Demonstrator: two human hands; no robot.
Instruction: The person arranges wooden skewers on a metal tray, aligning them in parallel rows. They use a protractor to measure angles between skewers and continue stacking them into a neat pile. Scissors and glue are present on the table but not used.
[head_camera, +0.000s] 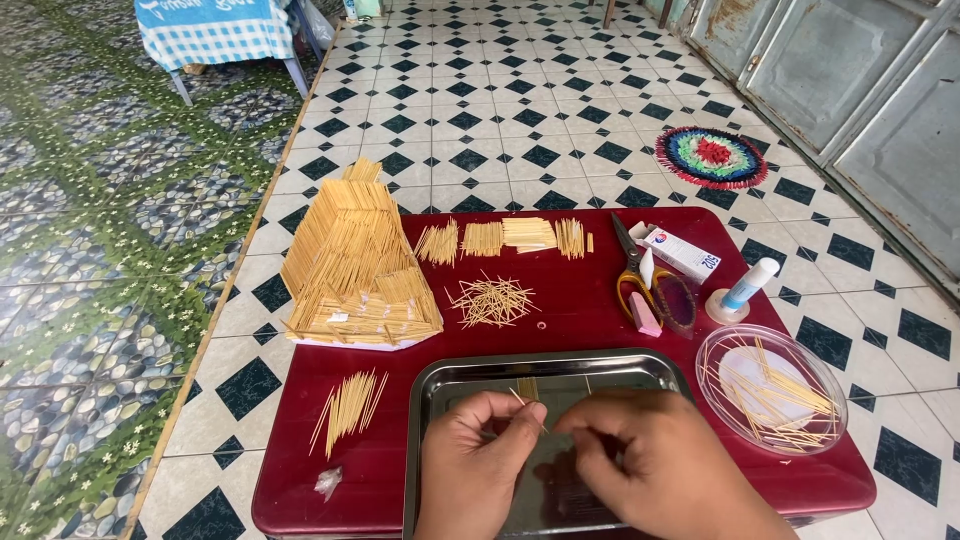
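Observation:
Both my hands hover over a shiny metal tray (560, 365) at the near edge of a low red table (380, 470). My left hand (475, 460) pinches a thin wooden stick (528, 408) between thumb and fingers. My right hand (660, 465) meets it from the right, fingertips closed on the same stick or a small glued bundle of sticks (527, 388) lying in the tray. What the fingertips hold exactly is partly hidden.
A stick-built model (355, 265) stands at the table's left. Loose stick piles (347, 405) (490, 300), glued stick panels (500, 238), scissors (632, 270), a small box (680, 252), a glue bottle (745, 288) and a clear lid with sticks (770, 390) lie around. Tiled floor surrounds the table.

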